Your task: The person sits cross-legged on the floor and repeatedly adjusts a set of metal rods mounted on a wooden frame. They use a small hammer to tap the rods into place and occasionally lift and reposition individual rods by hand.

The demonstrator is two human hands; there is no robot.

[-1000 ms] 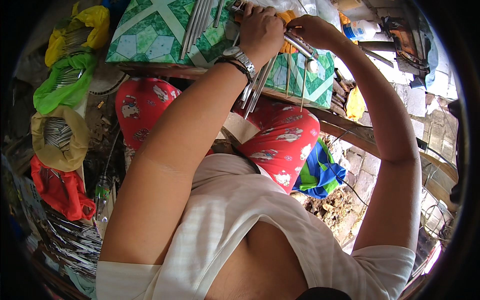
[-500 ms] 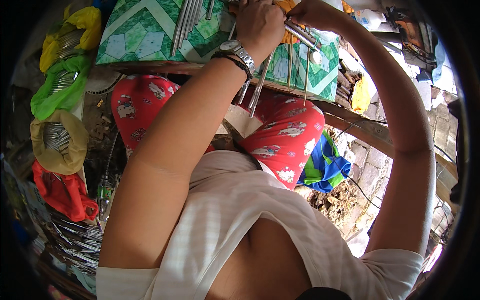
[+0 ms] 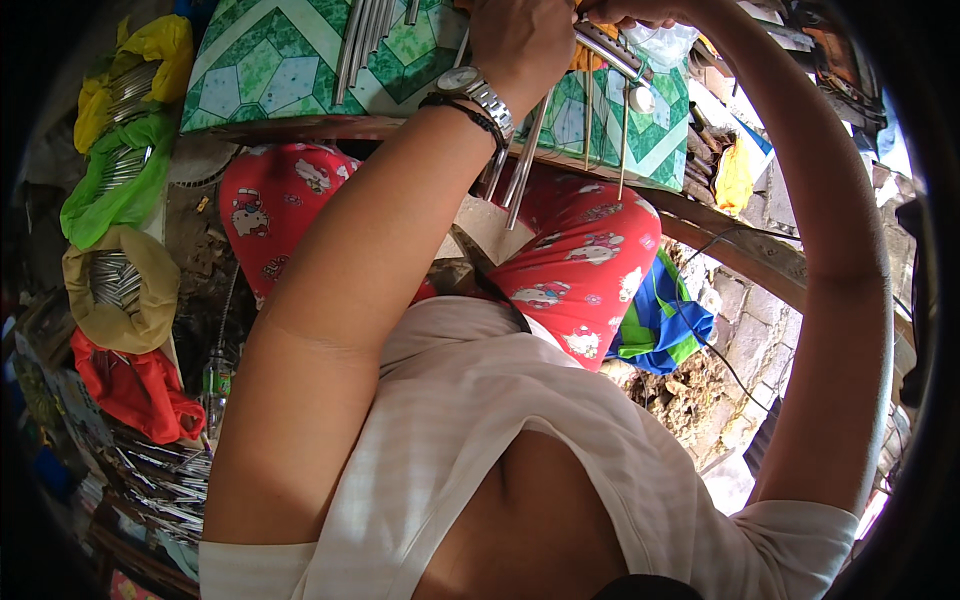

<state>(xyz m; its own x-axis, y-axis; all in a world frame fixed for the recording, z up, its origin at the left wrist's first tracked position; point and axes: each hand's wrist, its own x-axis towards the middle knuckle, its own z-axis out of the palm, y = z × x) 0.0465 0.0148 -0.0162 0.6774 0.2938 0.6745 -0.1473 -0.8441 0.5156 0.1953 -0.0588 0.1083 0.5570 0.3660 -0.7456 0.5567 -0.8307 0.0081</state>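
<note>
- Left hand [image 3: 523,45], watch [image 3: 458,80] at wrist; grip hidden.
- Right hand [image 3: 640,10], cut by upper edge, near a holed metal bar [image 3: 612,52].
- Desk [image 3: 235,85], green-patterned, bearing metal tubes [image 3: 350,55].
- Yellow bag [image 3: 167,42], green bag [image 3: 92,212], tan bag [image 3: 150,312]: slim metal rods [image 3: 113,280] inside.
- Red bag [image 3: 152,395], beside tan bag.

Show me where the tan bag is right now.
In the head view, the tan bag is at the person's left, in the column of bags, between the green bag above it in the picture and the red bag below.
</note>
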